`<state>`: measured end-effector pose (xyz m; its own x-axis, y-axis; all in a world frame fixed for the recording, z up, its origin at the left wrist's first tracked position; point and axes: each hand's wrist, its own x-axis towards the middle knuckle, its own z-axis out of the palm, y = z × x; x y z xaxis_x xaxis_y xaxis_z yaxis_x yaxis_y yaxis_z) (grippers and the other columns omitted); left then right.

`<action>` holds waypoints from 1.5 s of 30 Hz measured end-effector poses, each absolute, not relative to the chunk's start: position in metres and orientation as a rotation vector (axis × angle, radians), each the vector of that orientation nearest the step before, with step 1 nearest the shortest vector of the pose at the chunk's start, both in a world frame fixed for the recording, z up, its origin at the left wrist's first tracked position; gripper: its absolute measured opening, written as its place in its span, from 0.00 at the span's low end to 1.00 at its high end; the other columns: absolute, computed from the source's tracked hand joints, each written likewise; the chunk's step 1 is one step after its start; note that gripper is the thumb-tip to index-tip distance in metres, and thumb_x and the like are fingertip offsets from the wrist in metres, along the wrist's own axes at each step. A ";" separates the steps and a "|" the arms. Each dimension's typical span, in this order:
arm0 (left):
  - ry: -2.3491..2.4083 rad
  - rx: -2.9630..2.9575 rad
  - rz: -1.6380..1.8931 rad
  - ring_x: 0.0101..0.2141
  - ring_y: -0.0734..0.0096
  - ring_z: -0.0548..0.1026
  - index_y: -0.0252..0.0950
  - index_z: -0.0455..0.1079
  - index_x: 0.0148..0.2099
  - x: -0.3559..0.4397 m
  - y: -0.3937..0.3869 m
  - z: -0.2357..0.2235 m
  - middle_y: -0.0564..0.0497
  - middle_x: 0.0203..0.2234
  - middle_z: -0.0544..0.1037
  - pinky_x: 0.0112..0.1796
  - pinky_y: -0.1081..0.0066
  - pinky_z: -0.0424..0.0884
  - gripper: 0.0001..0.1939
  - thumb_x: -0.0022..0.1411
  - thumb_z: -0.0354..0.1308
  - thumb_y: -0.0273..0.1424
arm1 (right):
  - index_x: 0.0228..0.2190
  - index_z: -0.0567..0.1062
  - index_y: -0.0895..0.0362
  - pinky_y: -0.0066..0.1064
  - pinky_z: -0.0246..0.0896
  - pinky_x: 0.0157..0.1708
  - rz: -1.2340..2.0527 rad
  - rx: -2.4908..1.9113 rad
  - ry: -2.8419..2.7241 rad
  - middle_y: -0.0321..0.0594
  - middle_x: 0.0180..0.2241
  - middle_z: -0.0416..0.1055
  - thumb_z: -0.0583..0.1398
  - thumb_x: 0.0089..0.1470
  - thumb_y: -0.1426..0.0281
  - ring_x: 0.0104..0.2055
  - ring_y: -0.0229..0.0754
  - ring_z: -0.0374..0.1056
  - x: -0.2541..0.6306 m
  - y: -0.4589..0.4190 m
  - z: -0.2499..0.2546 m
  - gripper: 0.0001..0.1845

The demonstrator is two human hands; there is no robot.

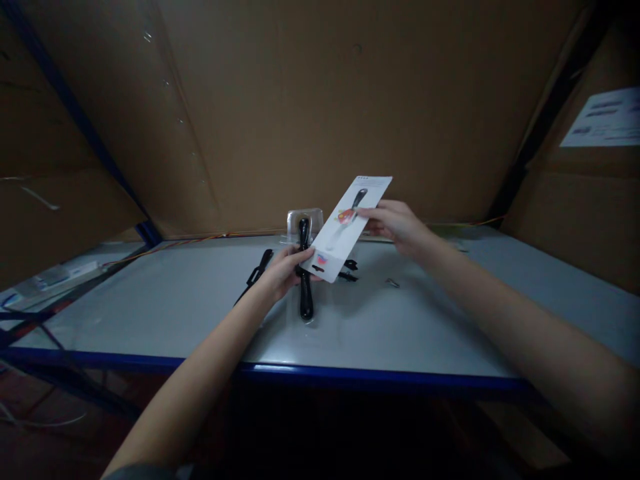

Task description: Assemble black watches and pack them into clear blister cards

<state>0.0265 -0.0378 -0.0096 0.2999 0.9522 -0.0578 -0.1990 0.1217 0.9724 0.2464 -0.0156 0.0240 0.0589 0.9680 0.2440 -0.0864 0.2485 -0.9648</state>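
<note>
Two hands are at work: a white printed card (345, 227) is pinched at its edge by the nearly closed right grip (395, 223), while a black-handled utensil (305, 300), mid-frame on the grey, blue-edged desk (150, 320), is clasped by the curled left grip (283, 272).

White card (336, 248), black utensil (305, 303), blue-edged grey table (150, 313).

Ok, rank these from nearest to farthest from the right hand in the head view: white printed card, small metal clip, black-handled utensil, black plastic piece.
1. white printed card: held in the right hand.
2. small metal clip: just below that hand.
3. black-handled utensil: mid-table, by the left hand.
4. black plastic piece: farthest, left of the left hand.
</note>
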 end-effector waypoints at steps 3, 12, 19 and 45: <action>0.883 1.070 1.018 0.26 0.70 0.75 0.30 0.67 0.38 0.026 -0.037 -0.010 0.46 0.28 0.77 0.26 0.70 0.74 0.09 0.52 0.59 0.22 | 0.34 0.73 0.58 0.32 0.66 0.32 1.190 -0.935 -1.177 0.42 0.36 0.74 0.60 0.48 0.69 0.33 0.39 0.70 0.233 -0.013 0.007 0.09; 0.903 0.764 1.376 0.24 0.69 0.76 0.28 0.67 0.33 0.020 -0.025 -0.008 0.47 0.22 0.75 0.33 0.70 0.73 0.04 0.55 0.51 0.19 | 0.37 0.74 0.58 0.33 0.67 0.30 1.453 -0.988 -1.429 0.43 0.32 0.75 0.59 0.46 0.71 0.30 0.41 0.71 0.254 -0.046 0.025 0.13; 0.870 0.566 1.848 0.25 0.72 0.74 0.32 0.65 0.33 0.003 -0.011 -0.006 0.51 0.22 0.72 0.33 0.68 0.73 0.05 0.55 0.50 0.19 | 0.30 0.78 0.54 0.31 0.64 0.40 1.570 -1.164 -2.178 0.35 0.33 0.75 0.66 0.36 0.67 0.40 0.42 0.69 0.265 -0.065 0.033 0.13; 0.822 0.674 1.791 0.27 0.71 0.74 0.33 0.66 0.36 0.018 -0.018 -0.009 0.50 0.25 0.74 0.33 0.70 0.71 0.06 0.55 0.52 0.22 | 0.33 0.69 0.55 0.33 0.60 0.35 1.162 -1.319 -2.001 0.41 0.37 0.71 0.59 0.47 0.65 0.39 0.44 0.67 0.211 -0.060 -0.002 0.10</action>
